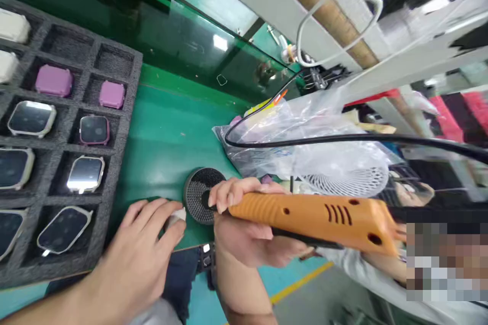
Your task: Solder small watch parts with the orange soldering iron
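Note:
My right hand (247, 228) is wrapped round an orange electric screwdriver (312, 216), which lies almost level with its black nose pointing left. That nose is over a round black dish (200, 190) with a gridded, hole-filled face; whether they touch I cannot tell. My left hand (148, 238) is closed, thumb and fingers pinching a small whitish piece (177, 216) mostly hidden by the fingers. Left of it stands a grey foam tray (127, 111) holding several watch cases with dark screens, such as one silver-framed watch case (87, 173), plus purple pieces (112, 94) and white ones.
Clear plastic bags (267, 147) lie right of the dish on the green mat (163, 127). A black cable (343, 138) crosses over them. Green-tinted glass (190, 56) runs along the back, and a white cord (301, 35) hangs above. Another person (381, 269) is at the right.

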{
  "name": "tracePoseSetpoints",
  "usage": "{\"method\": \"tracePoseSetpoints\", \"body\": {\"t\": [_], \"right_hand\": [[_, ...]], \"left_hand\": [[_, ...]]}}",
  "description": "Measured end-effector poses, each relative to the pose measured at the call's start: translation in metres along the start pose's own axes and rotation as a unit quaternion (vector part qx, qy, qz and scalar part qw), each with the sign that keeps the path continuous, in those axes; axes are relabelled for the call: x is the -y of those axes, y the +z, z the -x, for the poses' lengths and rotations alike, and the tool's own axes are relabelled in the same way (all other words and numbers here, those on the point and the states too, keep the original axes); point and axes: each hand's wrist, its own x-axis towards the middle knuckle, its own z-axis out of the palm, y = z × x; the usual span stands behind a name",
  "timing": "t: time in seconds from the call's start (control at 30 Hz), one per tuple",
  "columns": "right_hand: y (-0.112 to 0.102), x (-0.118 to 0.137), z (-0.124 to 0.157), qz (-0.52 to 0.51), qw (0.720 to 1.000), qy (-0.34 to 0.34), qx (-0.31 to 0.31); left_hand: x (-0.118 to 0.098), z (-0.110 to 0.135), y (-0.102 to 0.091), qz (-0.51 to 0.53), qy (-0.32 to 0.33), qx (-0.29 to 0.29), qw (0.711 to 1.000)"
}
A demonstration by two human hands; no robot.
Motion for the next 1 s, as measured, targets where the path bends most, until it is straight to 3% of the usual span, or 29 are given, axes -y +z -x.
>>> {"method": "tracePoseSetpoints", "body": {"t": [0.37, 0.47, 0.67, 1.0], "right_hand": [[0.009, 0.029, 0.012, 0.061, 0.998, 0.008, 0.006], [0.007, 0.028, 0.021, 0.046, 0.998, 0.023, 0.037], [0.006, 0.026, 0.029, 0.031, 0.997, 0.052, 0.043], [0.007, 0.022, 0.027, 0.034, 0.997, 0.044, 0.052]], "left_hand": [[0.000, -0.001, -0.002, 0.002, 0.009, -0.030, 1.000], [0.000, -0.002, -0.003, -0.003, 0.005, -0.029, 1.000], [-0.001, -0.002, -0.002, -0.011, 0.005, -0.024, 1.000], [-0.001, -0.003, -0.001, -0.016, 0.001, -0.027, 1.000]]}}
